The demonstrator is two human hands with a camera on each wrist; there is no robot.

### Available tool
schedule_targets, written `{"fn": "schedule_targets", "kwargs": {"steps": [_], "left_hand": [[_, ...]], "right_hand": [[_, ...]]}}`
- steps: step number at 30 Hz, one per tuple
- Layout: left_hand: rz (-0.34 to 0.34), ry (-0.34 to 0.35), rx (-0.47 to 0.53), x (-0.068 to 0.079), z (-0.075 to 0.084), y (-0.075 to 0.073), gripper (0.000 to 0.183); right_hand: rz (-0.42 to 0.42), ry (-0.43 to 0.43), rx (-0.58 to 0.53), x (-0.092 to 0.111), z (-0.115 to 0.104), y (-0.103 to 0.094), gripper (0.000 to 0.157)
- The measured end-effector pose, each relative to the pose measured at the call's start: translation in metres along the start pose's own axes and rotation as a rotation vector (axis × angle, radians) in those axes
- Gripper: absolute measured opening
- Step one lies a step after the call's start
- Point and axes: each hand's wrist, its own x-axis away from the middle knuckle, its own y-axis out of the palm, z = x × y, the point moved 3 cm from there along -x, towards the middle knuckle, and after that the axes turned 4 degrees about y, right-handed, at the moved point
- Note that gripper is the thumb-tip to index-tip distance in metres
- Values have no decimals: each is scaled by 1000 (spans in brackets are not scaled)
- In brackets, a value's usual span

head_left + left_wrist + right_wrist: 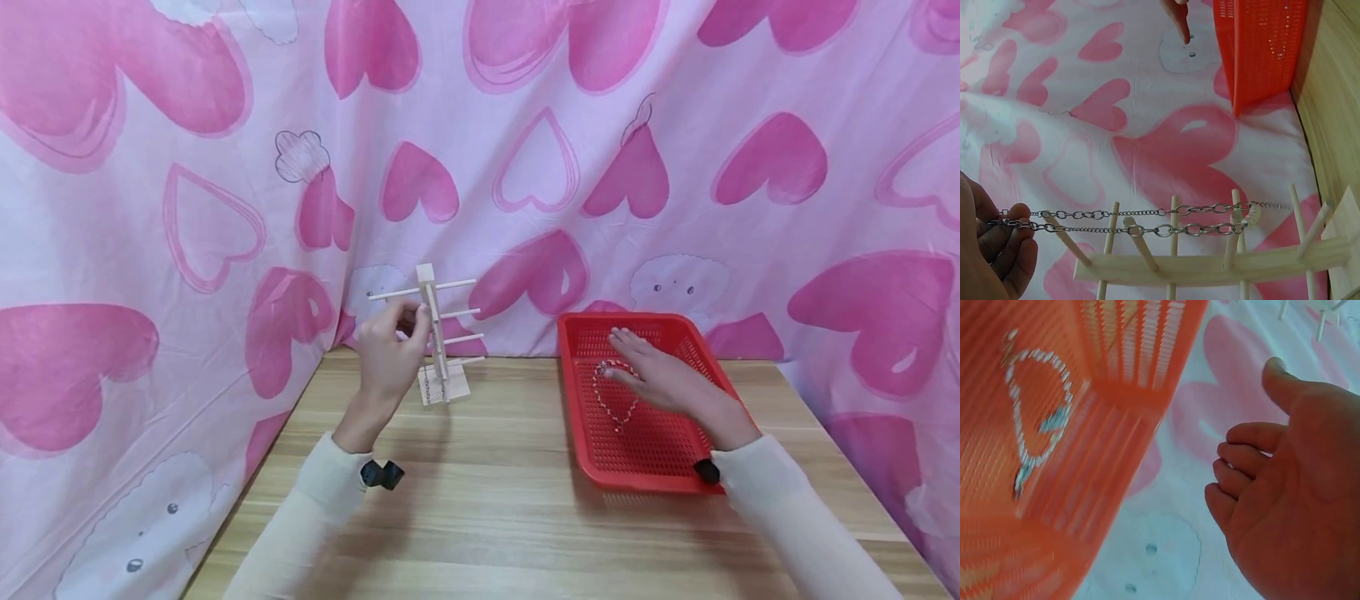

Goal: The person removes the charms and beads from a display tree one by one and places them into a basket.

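A silver chain necklace (1197, 230) is pinched between the thumb and fingers of my left hand (392, 354). Its two strands hang down beside a pale wooden peg stand (437, 333), and a small white beaded part (1252, 215) shows at their lower end. Whether the chain rests on a peg I cannot tell. My right hand (667, 379) hovers over a red plastic basket (637, 482), its fingers extended and nothing in them. Inside the basket lies a beaded necklace (1016, 419) in a loop, with light beads and small dangling pieces.
The stand's pegs (461, 313) stick out on both sides of its post, above a square base (457, 385). A wood-grain table (495, 492) bears the stand and basket. Behind hangs a pink heart-print curtain (465, 108), close to both.
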Motion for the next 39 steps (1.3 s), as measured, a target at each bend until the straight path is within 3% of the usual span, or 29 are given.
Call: {"fn": "schedule_targets", "kwargs": {"steps": [9,19,26,39], "left_hand": [[-30,-4,49,-5,13,21,12],[-86,-26,64,-12,20,54,15],[-124,28,75,-18,27,80,15],[-247,43,86,-23,45,125,14]], "right_hand": [[9,40,10,21,28,-12,89],[8,83,-12,47,63,-11,97],[39,64,4,60,83,-13,93],[29,93,-58,82,116,7,93]]}}
